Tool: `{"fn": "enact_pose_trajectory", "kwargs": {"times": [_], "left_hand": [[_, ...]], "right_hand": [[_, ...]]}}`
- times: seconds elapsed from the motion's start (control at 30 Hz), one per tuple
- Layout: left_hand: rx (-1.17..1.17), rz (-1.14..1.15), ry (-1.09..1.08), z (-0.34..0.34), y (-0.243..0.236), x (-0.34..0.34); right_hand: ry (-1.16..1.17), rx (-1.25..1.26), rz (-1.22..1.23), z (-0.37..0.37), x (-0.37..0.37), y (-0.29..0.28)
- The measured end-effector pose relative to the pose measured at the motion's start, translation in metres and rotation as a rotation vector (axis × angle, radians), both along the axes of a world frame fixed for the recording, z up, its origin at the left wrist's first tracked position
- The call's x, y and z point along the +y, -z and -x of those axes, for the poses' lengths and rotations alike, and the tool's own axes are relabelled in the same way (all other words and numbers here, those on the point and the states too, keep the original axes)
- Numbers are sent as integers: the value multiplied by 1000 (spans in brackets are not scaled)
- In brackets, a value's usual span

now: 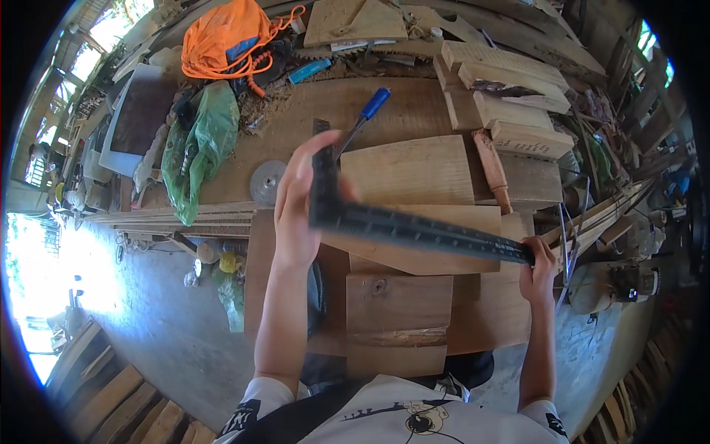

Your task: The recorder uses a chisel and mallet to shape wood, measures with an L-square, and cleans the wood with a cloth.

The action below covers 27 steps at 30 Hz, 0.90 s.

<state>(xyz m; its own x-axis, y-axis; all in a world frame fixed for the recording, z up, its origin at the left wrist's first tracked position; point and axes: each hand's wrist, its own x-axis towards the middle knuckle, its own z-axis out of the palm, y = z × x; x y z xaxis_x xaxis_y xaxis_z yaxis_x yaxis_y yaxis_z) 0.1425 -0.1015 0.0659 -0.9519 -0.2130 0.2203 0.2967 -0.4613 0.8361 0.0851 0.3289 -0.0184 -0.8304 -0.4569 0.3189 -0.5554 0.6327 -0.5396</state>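
A black, L-shaped carpenter's square with pale graduations [421, 235] is held above a group of sawn boards, its long arm slanting down toward the person's right and its short arm pointing toward the far side of the wooden table [288, 107]. The left hand [297, 194] is closed around the short arm near the corner; the right hand [540, 268] is curled narrowly about the free end of the long arm. Gripping both extremities presumably keeps the tool steady and leaves most of its graduated edge exposed. Motion blur obscures the markings, and whether the square touches wood cannot be told. Beneath it lies a pale, angle-cut board [425, 263]; beyond is a pale, broad board [407, 172], laid flat, probably for ready access. A blue-handled tool with a slim metal shaft [376, 103] and a wooden-handled tool [489, 161] rest alongside, apparently set aside within reach.
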Motion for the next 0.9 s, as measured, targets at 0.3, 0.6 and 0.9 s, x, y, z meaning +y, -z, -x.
{"fn": "enact_pose_trajectory", "kwargs": {"times": [0.3,0.6,0.9], "left_hand": [[307,657,-387,6,-63,31],[151,1357,-635,-11,-8,-8],[-54,1862,-180,-23,57,23]], "right_hand": [[224,-802,603,-58,7,-35],[211,-1418,753,-138,13,-17],[344,-1672,691,-213,35,-2]]}}
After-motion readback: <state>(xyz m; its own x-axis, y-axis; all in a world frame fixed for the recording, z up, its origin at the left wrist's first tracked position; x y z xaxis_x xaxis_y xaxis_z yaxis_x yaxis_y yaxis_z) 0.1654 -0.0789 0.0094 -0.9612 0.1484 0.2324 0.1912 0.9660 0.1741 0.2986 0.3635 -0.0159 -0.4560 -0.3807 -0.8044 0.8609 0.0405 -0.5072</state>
